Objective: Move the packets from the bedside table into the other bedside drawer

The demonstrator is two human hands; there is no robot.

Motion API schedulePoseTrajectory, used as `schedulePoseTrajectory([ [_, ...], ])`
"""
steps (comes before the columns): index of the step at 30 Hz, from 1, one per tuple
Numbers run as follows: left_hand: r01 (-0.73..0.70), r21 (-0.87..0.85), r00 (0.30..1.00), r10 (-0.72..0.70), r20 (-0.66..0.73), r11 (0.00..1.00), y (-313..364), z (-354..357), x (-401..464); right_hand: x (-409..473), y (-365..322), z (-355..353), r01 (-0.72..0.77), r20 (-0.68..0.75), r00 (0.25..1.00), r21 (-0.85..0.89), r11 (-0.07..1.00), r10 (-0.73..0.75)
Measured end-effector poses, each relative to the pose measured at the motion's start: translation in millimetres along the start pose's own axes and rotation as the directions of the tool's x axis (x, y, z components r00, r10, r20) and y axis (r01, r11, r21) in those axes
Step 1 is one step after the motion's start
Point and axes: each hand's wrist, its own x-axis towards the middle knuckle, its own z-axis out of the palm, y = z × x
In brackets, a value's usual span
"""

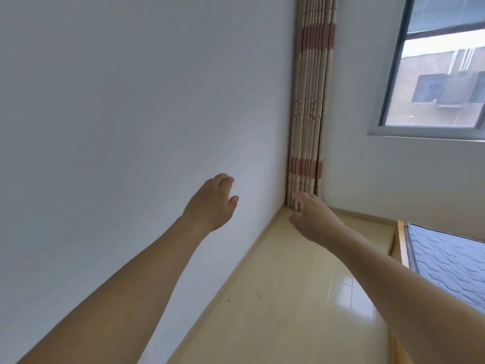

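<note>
While you reach out mid-frame | left hand (214,200) loose, holding nothing | right hand (311,215) loose, holding nothing | mattress (448,261) lower right

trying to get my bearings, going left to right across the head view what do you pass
white wall → left hand → curtain → window, with the blue mattress low at the right edge

mattress (451,261): cut by right edge | window (443,67): cropped top-right
</note>
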Motion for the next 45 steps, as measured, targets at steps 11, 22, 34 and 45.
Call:
schedulePoseTrajectory([
  [11,-0.191,-0.102,0.982,0.191,-0.010,0.976,52.0,139.1,301.8,241.2,162.5,-31.5,-0.177,-0.097,0.979,0.019,0.984,0.178],
  [22,-0.299,-0.202,0.953,0.304,-0.011,0.933,97.6,273.7,573.6,472.7,310.0,-61.4,-0.302,-0.174,0.937,0.037,0.953,0.304],
  [34,-0.416,-0.294,0.906,0.422,-0.045,0.861,132.0,423.3,926.2,768.8,478.7,-100.9,-0.413,-0.281,0.880,-0.049,0.910,0.384],
  [45,-0.490,-0.355,0.843,0.537,0.041,0.796,268.3,602.1,1166.3,951.2,688.6,-147.7,-0.533,-0.296,0.814,-0.038,0.845,0.500],
])
